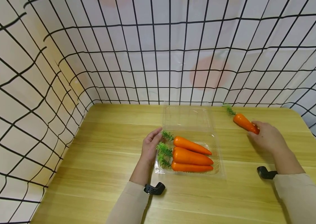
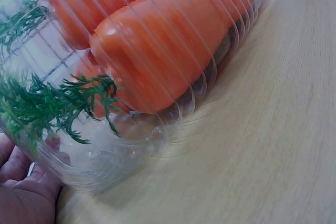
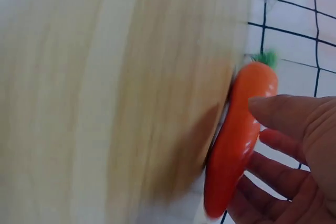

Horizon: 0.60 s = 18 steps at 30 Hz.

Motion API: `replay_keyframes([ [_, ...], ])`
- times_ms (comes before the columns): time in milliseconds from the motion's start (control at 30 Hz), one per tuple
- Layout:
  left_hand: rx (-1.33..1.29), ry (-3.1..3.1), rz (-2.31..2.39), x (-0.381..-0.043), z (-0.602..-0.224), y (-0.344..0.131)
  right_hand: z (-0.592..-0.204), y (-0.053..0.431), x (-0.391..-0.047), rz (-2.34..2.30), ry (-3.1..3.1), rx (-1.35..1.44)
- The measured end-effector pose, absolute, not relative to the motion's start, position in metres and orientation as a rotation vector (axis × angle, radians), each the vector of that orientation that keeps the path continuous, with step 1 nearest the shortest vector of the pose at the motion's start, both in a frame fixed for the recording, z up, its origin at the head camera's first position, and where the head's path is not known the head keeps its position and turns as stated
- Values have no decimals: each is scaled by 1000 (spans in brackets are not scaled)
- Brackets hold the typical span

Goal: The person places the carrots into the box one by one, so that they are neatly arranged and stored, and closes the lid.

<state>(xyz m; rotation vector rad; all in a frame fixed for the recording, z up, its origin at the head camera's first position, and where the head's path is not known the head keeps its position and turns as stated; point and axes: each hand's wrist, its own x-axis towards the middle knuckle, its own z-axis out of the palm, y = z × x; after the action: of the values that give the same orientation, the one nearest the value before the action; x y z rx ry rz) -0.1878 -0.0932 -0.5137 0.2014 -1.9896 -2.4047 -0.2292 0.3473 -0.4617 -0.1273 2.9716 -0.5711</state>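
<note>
Three orange carrots with green leafy tops, among them a middle carrot [image 1: 192, 156], lie side by side in a clear plastic clamshell box [image 1: 219, 174], tops to the left. My left hand [image 1: 149, 146] rests against the box's left side, fingers along the rim; the left wrist view shows those fingers [image 2: 16, 166] beside the ribbed wall. To the right of the box, my right hand [image 1: 268, 137] holds another carrot [image 1: 243, 122] near its tapered end, leafy top pointing to the back left. In the right wrist view, the thumb [image 3: 278, 111] lies across this carrot with fingers behind it.
The box's clear lid [image 1: 186, 118] is folded back on the wooden table [image 1: 104, 155]. A black wire grid [image 1: 152, 62] stands along the back and sides, with pale sheeting behind it. Both wrists wear black bands, such as the left wristband [image 1: 155, 188].
</note>
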Motion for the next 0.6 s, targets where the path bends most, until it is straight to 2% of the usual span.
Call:
replay_keyframes([
  [300,206,-1979,-2417,-188,-511,-93,-466,347,-227,-528,2918,-134],
  [600,227,-1967,-2433,-187,-513,-93,-453,333,-214,-657,2912,-138],
])
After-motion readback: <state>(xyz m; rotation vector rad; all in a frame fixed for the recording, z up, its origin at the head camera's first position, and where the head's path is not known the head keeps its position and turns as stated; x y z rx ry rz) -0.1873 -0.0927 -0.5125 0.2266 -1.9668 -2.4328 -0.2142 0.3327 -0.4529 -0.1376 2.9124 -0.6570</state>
